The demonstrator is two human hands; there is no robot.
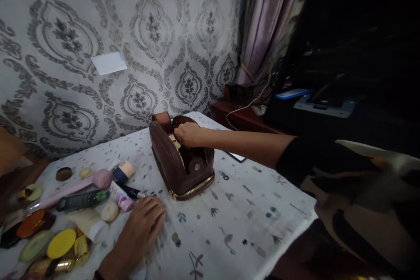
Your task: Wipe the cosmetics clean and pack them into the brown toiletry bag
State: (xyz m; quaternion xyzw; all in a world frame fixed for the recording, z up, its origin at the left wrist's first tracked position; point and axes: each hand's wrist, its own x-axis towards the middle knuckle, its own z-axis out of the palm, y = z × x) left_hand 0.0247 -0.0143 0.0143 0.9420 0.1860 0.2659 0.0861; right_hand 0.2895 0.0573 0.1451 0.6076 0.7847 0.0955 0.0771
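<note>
A brown leather makeup bag [170, 170] stands unzipped on the table, its gold zip and round snap facing me. My right hand [189, 134] reaches into its opening with the fingers curled. Its fingertips are hidden, so what they grip cannot be made out; a small pale yellow item [177, 144] shows beside them. On the cloth left of the bag, my left hand [144, 221] lies palm down with loosely bent fingers. A dark-handled makeup brush [131, 190] ends right by its fingertips, and a white and purple tube [121, 197] lies close by.
Many cosmetics crowd the table's left side: a pink long-handled brush [65, 192], a dark green bottle [82, 200], a cream tube [88, 223], a yellow round lid [61, 243]. A phone [236, 156] lies behind my right forearm. Cables [259, 94] run over the red-brown furniture at right.
</note>
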